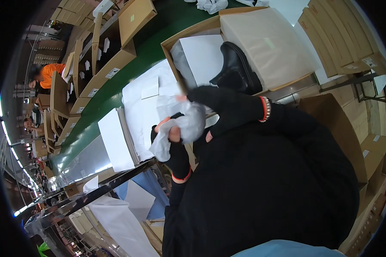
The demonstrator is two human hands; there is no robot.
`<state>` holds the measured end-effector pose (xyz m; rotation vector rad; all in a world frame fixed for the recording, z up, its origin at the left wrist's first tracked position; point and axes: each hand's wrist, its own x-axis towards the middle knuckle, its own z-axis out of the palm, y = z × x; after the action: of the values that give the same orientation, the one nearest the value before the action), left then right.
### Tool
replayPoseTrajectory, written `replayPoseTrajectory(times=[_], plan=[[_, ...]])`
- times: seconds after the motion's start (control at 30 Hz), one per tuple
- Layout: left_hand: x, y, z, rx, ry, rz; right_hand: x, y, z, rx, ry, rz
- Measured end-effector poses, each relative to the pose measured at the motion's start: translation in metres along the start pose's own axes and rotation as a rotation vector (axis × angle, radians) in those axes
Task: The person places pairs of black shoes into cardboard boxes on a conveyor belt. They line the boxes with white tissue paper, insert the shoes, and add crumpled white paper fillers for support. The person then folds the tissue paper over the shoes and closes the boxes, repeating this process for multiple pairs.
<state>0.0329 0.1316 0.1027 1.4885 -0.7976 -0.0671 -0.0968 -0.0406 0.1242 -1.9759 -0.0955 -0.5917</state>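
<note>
At the far left of the frame, other workers (42, 73) are being seen at rows of cartons (103, 64) beside a green belt (116, 100); one is wearing orange. Left of centre, flat white sheets (113, 139) are lying stacked on the bench (90, 199), with more white paper (120, 222) hanging at the lower left.

In the middle of the frame, a wad of tissue (180, 126) is being crumpled between both hands. The left hand (172, 139), in a black fingerless glove with an orange cuff, is being closed around the lower part of the wad, bare fingertips showing against the paper. The right hand (221, 109), gloved alike, is being folded over the upper part from the right, so the tissue is being gripped from two sides, held up clear of the bench.

Just above the right hand, toward upper centre, a black boot (236, 68) is lying in an open box (201, 51) lined with white paper; a second box (266, 43) with paper over it is sitting to its right.

As a judgement: the boot is already being kept in its box, while the tissue is not yet placed anywhere; whether the boot is already stuffed cannot be told, since its opening is blurred. The wad seems only partly shaped.
</note>
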Motion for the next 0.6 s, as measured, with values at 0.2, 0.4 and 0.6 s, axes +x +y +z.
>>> replayPoseTrajectory(times=[0.2, 0.4, 0.6], plan=[[0.009, 0.038, 0.001, -0.549, -0.312, -0.488, -0.014, -0.013, 0.012, -0.073, -0.109, -0.094], [-0.006, 0.021, 0.011, 0.095, -0.191, 0.096, -0.035, -0.005, -0.002, -0.184, -0.139, 0.044], [-0.011, 0.039, 0.011, 0.17, -0.421, 0.029, -0.031, 0.01, 0.014, -0.147, 0.235, -0.081]])
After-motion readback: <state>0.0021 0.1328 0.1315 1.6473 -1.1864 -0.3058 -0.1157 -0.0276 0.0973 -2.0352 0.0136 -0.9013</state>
